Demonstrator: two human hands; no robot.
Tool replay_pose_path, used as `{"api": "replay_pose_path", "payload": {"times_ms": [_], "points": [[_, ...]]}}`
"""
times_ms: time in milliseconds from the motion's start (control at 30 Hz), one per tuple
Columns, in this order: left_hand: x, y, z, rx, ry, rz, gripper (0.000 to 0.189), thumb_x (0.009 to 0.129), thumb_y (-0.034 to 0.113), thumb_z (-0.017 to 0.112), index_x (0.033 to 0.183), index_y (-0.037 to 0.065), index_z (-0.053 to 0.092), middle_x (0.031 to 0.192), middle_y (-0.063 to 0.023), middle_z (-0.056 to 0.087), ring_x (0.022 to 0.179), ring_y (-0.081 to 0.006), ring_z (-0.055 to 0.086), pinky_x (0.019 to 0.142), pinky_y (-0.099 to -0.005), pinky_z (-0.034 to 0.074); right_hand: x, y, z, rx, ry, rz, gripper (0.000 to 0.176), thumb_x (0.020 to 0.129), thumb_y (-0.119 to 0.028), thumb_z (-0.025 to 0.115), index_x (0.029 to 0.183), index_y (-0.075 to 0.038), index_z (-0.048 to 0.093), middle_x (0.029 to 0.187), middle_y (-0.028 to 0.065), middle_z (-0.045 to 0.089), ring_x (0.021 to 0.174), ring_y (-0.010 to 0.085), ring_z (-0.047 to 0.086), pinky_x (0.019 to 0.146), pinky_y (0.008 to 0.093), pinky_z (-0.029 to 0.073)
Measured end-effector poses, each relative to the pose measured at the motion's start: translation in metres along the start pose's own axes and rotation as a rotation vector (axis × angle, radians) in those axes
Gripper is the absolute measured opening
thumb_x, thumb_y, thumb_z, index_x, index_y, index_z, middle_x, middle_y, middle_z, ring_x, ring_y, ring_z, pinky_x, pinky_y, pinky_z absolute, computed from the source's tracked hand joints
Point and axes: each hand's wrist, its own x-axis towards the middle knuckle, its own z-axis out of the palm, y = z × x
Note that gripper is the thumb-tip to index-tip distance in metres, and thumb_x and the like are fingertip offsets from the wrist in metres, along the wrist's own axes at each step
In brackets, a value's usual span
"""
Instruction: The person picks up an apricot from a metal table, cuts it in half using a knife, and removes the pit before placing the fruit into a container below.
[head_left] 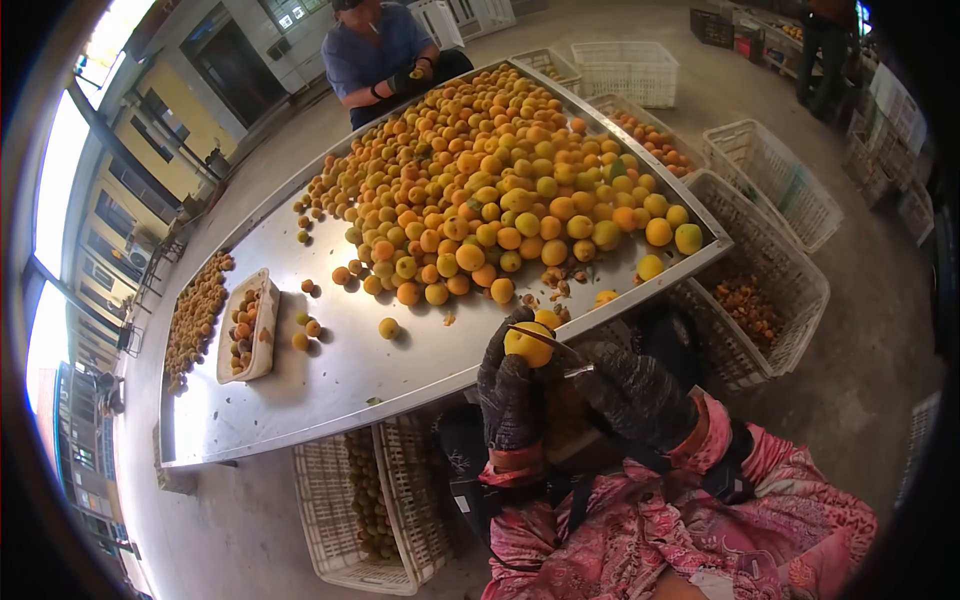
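Note:
My left hand (508,390), in a dark grey knitted glove, grips a yellow apricot (526,348) just past the near edge of the metal table (340,385). In my right hand (640,395), gloved the same way, is a small knife (562,347). Its thin blade lies across the upper side of that apricot. Right beyond my hands, scraps and pieces of fruit lie along the table's edge. A large heap of yellow and orange apricots (470,200) covers the far part of the tabletop.
A white basket (262,345) of small fruit stands on the table at left, beside a spread of small brown pieces (200,310). Plastic crates (800,330) line the right side; another crate (310,500) sits below the table. Across it sits a person (365,60) in blue.

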Motion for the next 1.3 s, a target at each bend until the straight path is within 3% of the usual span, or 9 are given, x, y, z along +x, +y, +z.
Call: {"api": "replay_pose_path", "payload": {"times_ms": [400,533,600,833,900,1033,1100,1200,1300], "points": [[-0.003,0.011,0.003,0.072,-0.057,-0.034,0.076,0.074,0.045,0.068,0.124,-0.005,0.042,0.105,-0.0138,0.056,0.092,-0.0214,0.057,0.078,-0.0323,0.051,-0.008,0.005,0.003,0.141,0.006,0.031,0.024,0.086,-0.006,0.053,0.109,0.001,0.054,0.108,0.0169,0.057,0.095,0.0282,0.059,0.081,0.0353,0.047],[-0.004,0.014,0.0,0.035,-0.116,-0.104,0.064,0.074,0.027,0.072,0.123,-0.005,0.045,0.11,-0.0116,0.056,0.097,-0.0181,0.055,0.084,-0.0294,0.046,-0.001,0.006,-0.006,-0.042,-0.046,-0.112,0.023,0.087,-0.009,0.052,0.107,0.001,0.056,0.105,0.0165,0.058,0.091,0.0294,0.06,0.08,0.0358,0.048],[-0.005,0.016,0.001,0.033,-0.119,-0.141,0.066,0.074,0.026,0.072,0.124,-0.004,0.043,0.111,-0.0119,0.056,0.096,-0.0176,0.056,0.084,-0.0291,0.046,0.001,0.004,-0.011,-0.016,-0.191,-0.02,0.034,0.082,-0.009,0.05,0.113,0.003,0.053,0.116,0.0201,0.052,0.108,0.0308,0.052,0.09,0.0407,0.044],[-0.009,0.015,0.034,0.163,0.09,0.033,0.049,0.089,0.033,0.052,0.121,-0.003,0.043,0.104,-0.0104,0.057,0.09,-0.0158,0.057,0.077,-0.0273,0.047,0.011,0.006,-0.005,-0.568,-0.079,-0.364,0.034,0.081,-0.009,0.051,0.113,0.002,0.054,0.116,0.0195,0.052,0.109,0.0302,0.051,0.091,0.0414,0.044],[-0.008,0.014,0.039,0.185,0.186,0.031,0.047,0.092,0.037,0.045,0.118,-0.002,0.045,0.102,-0.0099,0.057,0.088,-0.0153,0.057,0.076,-0.0273,0.047,0.009,0.009,0.02,-0.08,-0.095,0.048,0.034,0.08,-0.01,0.051,0.112,0.001,0.055,0.115,0.019,0.054,0.11,0.0304,0.051,0.09,0.0422,0.044],[-0.002,0.007,0.032,0.169,0.228,-0.137,0.047,0.093,0.039,0.039,0.115,-0.001,0.047,0.101,-0.0102,0.056,0.089,-0.0167,0.055,0.077,-0.0298,0.047,0.001,0.014,0.014,0.075,0.021,0.059,0.033,0.081,-0.01,0.05,0.112,0.001,0.055,0.113,0.0187,0.055,0.11,0.031,0.051,0.09,0.0426,0.044],[0.002,0.012,0.026,0.104,0.183,-0.13,0.043,0.093,0.034,0.044,0.117,-0.001,0.046,0.102,-0.0111,0.056,0.092,-0.0183,0.055,0.078,-0.0312,0.048,-0.003,0.026,0.005,-0.603,-0.068,-0.331,0.033,0.081,-0.01,0.05,0.112,0.0,0.055,0.112,0.0182,0.055,0.109,0.0309,0.051,0.092,0.0419,0.043],[0.001,0.045,0.038,0.123,0.054,-0.069,0.042,0.087,0.012,0.055,0.122,-0.004,0.041,0.106,-0.0152,0.054,0.095,-0.0242,0.055,0.084,-0.0365,0.048,0.006,0.021,-0.017,-0.501,-0.126,-0.362,0.032,0.081,-0.01,0.049,0.111,0.0,0.056,0.11,0.0179,0.056,0.108,0.0306,0.051,0.094,0.0425,0.04],[-0.001,0.037,0.03,0.145,0.087,-0.081,0.036,0.089,0.017,0.051,0.118,-0.004,0.045,0.105,-0.0138,0.055,0.091,-0.0214,0.056,0.08,-0.0335,0.049,0.009,0.018,-0.016,-0.467,-0.092,-0.367,0.032,0.081,-0.009,0.05,0.111,0.0,0.056,0.11,0.0169,0.056,0.107,0.03,0.052,0.095,0.0425,0.038]]}}
